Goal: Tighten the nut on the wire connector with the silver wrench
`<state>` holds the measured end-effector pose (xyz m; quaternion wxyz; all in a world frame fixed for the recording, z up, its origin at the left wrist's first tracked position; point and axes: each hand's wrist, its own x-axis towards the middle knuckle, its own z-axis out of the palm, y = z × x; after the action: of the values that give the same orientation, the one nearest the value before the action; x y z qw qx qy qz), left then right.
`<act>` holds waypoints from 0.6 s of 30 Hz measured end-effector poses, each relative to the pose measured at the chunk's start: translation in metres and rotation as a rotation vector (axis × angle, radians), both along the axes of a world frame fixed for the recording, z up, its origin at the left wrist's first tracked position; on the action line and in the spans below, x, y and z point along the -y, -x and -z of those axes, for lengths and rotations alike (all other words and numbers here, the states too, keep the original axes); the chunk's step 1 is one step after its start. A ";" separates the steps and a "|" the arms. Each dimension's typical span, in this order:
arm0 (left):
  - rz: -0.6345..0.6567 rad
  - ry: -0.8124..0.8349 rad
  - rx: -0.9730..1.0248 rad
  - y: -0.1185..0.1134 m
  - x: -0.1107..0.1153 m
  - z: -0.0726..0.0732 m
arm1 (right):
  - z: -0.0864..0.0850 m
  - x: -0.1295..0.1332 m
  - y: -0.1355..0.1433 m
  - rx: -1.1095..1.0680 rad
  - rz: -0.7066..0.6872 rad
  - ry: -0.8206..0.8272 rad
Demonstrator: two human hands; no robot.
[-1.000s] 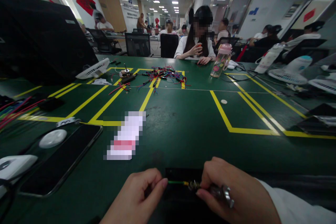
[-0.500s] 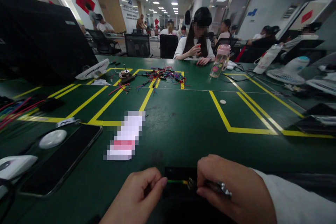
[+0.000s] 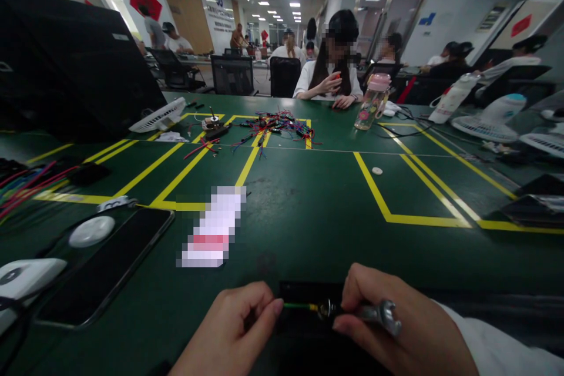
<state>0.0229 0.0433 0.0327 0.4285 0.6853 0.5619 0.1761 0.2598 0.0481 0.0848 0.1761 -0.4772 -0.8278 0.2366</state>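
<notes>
My left hand [image 3: 244, 326] is closed in a pinch on the end of a thin green-and-yellow wire [image 3: 299, 306]. The wire runs right to a small round metal fitting [image 3: 325, 309] just before the fingertips of my right hand [image 3: 392, 317]. That hand is closed around an open-end wrench [image 3: 390, 316], whose jaw sticks out from between the thumb and fingers. Its other end is hidden, so I cannot tell how it meets the fitting. Beneath both hands is a black object [image 3: 304, 289], largely covered by them and dark.
Left of my hands lie a phone [image 3: 108, 267], a white computer mouse [image 3: 91, 231] and a blurred paper slip [image 3: 214, 226]. Farther off are a tangle of wires [image 3: 277, 123], a pink-lidded bottle [image 3: 372, 103] and white fans [image 3: 489, 120]. A person [image 3: 332, 70] sits across the green table [image 3: 299, 217].
My right hand has shifted slightly right and turned, so more of the wrench jaw shows. My left hand keeps its pinch on the wire. The whole view has moved slightly.
</notes>
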 end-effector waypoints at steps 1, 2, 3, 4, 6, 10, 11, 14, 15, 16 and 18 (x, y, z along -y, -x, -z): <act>0.001 0.000 0.002 0.000 0.000 0.000 | 0.001 0.000 0.000 0.006 -0.026 -0.023; 0.002 -0.001 0.004 0.000 0.000 0.000 | 0.001 -0.001 0.000 0.015 -0.045 -0.037; 0.005 0.000 0.006 0.000 0.000 0.000 | 0.002 -0.002 0.000 0.024 -0.061 -0.047; 0.008 0.003 0.007 0.000 0.000 0.000 | 0.002 -0.003 0.000 0.028 -0.069 -0.058; 0.006 0.007 0.009 0.000 -0.001 0.001 | 0.002 -0.004 0.001 0.035 -0.072 -0.067; 0.005 0.004 0.003 -0.001 -0.001 0.002 | -0.003 -0.004 0.004 0.077 -0.090 -0.023; 0.005 0.002 0.000 -0.001 -0.001 0.002 | -0.005 -0.004 0.005 0.090 -0.087 0.004; 0.003 -0.002 -0.004 -0.001 0.000 0.003 | -0.014 -0.006 0.008 0.118 -0.088 0.099; 0.004 -0.001 -0.005 -0.001 0.001 0.003 | -0.016 -0.007 0.008 0.125 -0.093 0.123; 0.003 -0.002 -0.005 0.000 0.001 0.003 | -0.018 -0.008 0.008 0.128 -0.096 0.137; 0.008 -0.001 -0.005 0.000 0.002 0.002 | -0.020 -0.010 0.007 0.113 -0.114 0.157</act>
<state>0.0232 0.0417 0.0302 0.4276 0.6882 0.5600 0.1729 0.2530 0.0577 0.1053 0.0776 -0.4540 -0.8413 0.2830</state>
